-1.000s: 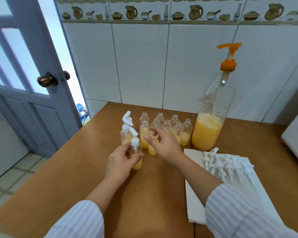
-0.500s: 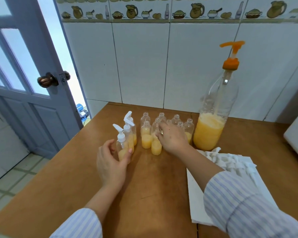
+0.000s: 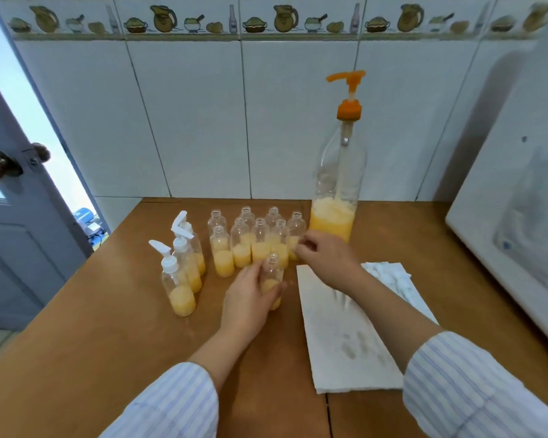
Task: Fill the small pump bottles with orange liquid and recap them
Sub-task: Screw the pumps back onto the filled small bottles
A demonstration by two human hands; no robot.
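My left hand (image 3: 249, 300) grips a small uncapped bottle (image 3: 272, 269), part full of orange liquid, standing on the wooden table (image 3: 114, 327) in front of the group. Behind it stand several more uncapped small bottles (image 3: 241, 245) with orange liquid. Three capped pump bottles (image 3: 178, 284) stand to their left. My right hand (image 3: 328, 259) hovers by the rightmost bottle, fingers loosely curled, blurred, with nothing seen in it. A big clear bottle (image 3: 336, 191) with an orange pump head stands behind it. White pump caps (image 3: 389, 278) lie on a white towel (image 3: 339, 336), partly hidden by my right forearm.
A white appliance (image 3: 519, 191) fills the table's right side. The tiled wall runs behind the bottles. At the left, the table edge drops to the floor beside an open blue door (image 3: 10, 216).
My left hand let go of the third capped bottle, now standing at the left, and took hold of an uncapped bottle drawn forward. My right hand left that bottle and moved right.
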